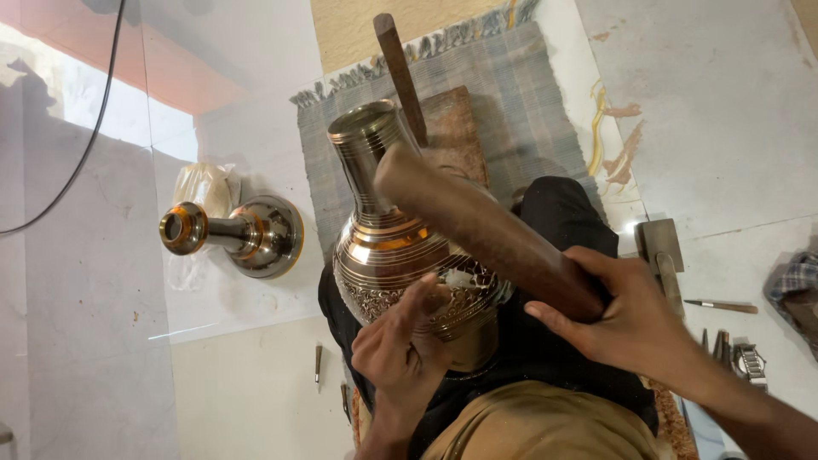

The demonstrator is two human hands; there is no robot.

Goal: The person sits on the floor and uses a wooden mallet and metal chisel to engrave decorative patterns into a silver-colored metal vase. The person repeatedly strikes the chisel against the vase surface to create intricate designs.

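One engraved metal vase [400, 247] fills the middle of the view, lying tilted across the person's lap on dark cloth [554, 221], its ribbed neck pointing up and away. The left hand [402, 345] is pressed against the vase's patterned belly, fingers bunched as if pinching a small tool — whether it holds anything cannot be told. The right hand [626, 315] is closed around the thick end of a wooden mallet [486, 226], whose rounded head sits in front of the vase's shoulder. Behind the vase a grey fringed mat [520, 111] carries a wooden block [456, 128] and a slanting stick [399, 72]. Left of the vase, a second metal vessel [239, 234] lies on its side on the pale floor [256, 392]. Right of the vase — small hand tools [720, 305] and a wristwatch [750, 362].
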